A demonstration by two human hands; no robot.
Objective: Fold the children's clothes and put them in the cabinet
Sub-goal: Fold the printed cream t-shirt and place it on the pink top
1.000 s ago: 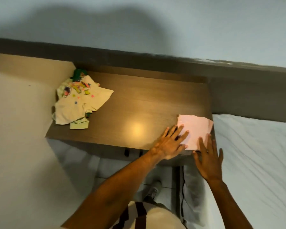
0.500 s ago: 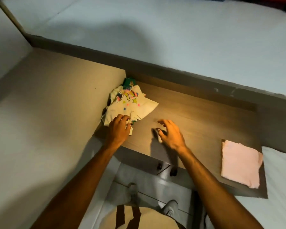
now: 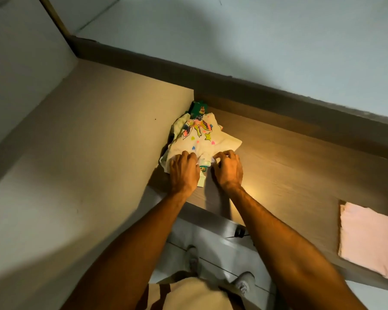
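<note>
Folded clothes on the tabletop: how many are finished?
1: the pink folded garment at the table's right end. The unfolded pile at the left corner may hide more.

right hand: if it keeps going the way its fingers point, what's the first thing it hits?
The right hand already has its fingertips on the cream printed garment; straight on it would probably only push further into that cloth pile. Depth is unclear.
</note>
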